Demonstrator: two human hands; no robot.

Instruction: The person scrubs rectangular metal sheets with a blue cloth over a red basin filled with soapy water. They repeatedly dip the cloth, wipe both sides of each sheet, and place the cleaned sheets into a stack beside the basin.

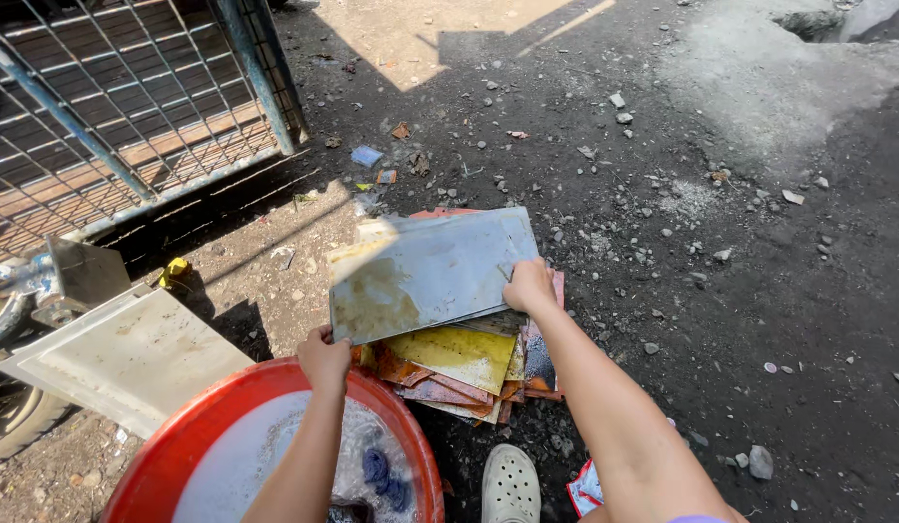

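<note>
Both the left hand [323, 356] and right hand [529, 287] grip one grey tile [432, 271] above the stack of tiles [459, 363], beside the soapy red basin [193, 441]; most tiles look unwashed.

Harsh sunlight floods the sharp wide-angle view, throwing hard dark shadows across the ground [759, 320] and bending straight lines near the edges.
</note>
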